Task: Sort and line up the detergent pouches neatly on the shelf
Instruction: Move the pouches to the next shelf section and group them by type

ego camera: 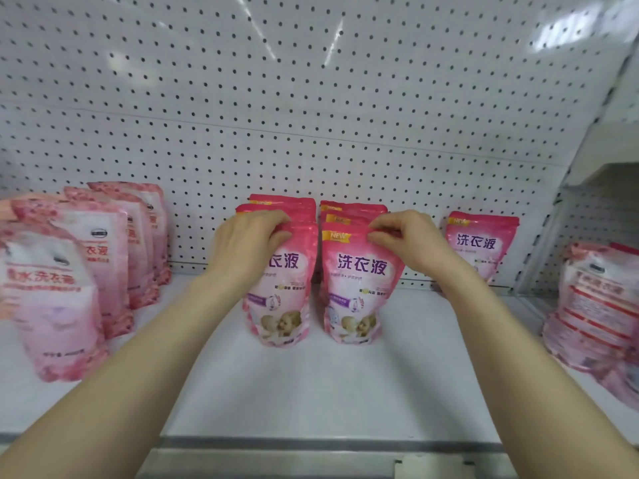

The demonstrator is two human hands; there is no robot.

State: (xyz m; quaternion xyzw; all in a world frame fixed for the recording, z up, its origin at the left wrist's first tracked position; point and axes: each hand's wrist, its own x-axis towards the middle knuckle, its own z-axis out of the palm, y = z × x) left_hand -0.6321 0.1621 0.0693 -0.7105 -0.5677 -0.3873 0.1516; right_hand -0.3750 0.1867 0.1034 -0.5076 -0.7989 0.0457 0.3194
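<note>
Pinching both front pouch tops: left hand (247, 236) grips the left pouch (280, 288), right hand (401, 236) the right pouch (359, 288); I'd square them with the shelf edge (311, 440).

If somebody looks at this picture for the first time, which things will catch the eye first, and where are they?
Two bare hands reach to the middle of the white shelf: the left hand and the right hand each grip the top of a bright pink pouch at the front of two rows, the left pouch and the right pouch. Paler pink pouches stand at the far left, and a single pouch stands at the right against the pegboard.
</note>
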